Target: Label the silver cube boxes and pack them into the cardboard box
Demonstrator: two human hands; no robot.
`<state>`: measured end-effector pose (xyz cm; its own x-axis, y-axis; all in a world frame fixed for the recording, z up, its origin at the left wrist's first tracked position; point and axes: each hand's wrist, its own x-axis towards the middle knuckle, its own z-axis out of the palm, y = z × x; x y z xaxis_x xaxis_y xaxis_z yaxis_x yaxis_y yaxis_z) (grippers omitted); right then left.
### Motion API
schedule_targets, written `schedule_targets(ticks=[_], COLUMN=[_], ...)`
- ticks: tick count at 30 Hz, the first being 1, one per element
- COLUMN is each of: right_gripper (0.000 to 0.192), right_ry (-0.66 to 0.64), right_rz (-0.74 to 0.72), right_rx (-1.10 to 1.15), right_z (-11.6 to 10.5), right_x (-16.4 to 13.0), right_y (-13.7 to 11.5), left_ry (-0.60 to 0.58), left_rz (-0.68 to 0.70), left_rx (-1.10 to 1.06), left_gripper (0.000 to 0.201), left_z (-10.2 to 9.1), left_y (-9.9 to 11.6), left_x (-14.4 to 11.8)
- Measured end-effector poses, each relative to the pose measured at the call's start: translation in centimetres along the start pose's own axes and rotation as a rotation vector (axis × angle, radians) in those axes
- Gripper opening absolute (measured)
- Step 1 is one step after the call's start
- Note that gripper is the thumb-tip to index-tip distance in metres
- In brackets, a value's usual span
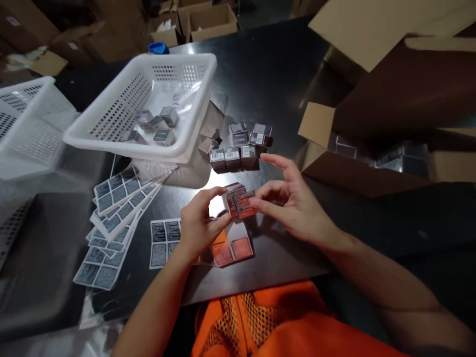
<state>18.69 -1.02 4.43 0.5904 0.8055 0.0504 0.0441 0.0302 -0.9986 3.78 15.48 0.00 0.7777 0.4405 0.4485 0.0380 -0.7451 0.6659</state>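
Between the thumb and fingers of my left hand [203,218] is a small dark box [231,192], tilted above the table. My right hand [293,201] pinches the edge of a square sticker [245,205], which lies against the near face of that box and glows orange in the light. Its index finger is stretched out toward the back. Under my left hand rests a sheet of stickers [163,243], its right part [242,248] tinted orange and partly bare. Just beyond my hands stand several small boxes with barcode labels [232,156] in a group.
A white perforated basket [197,134] at the back left holds several small boxes [163,137]. Fanned sticker sheets [106,243] lie at the left. An open cardboard carton [372,109] with small boxes inside stands at the right. Another white basket [40,124] is at the far left.
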Motion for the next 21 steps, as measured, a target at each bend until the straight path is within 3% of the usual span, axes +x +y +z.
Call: schedule_targets(ticks=[9, 21], right_gripper=[0.076, 0.069], right_ry=[0.026, 0.026], right_rz=[0.131, 0.152], right_rx=[0.1, 0.103], right_z=[0.76, 0.88], right_x=[0.41, 0.45], right_y=[0.56, 0.05], left_ry=[0.015, 0.02], left_rz=[-0.02, -0.024], left_rx=[-0.018, 0.033], left_gripper=[0.042, 0.042], left_z=[0.43, 0.56], left_y=[0.39, 0.35], left_x=[-0.19, -0.52])
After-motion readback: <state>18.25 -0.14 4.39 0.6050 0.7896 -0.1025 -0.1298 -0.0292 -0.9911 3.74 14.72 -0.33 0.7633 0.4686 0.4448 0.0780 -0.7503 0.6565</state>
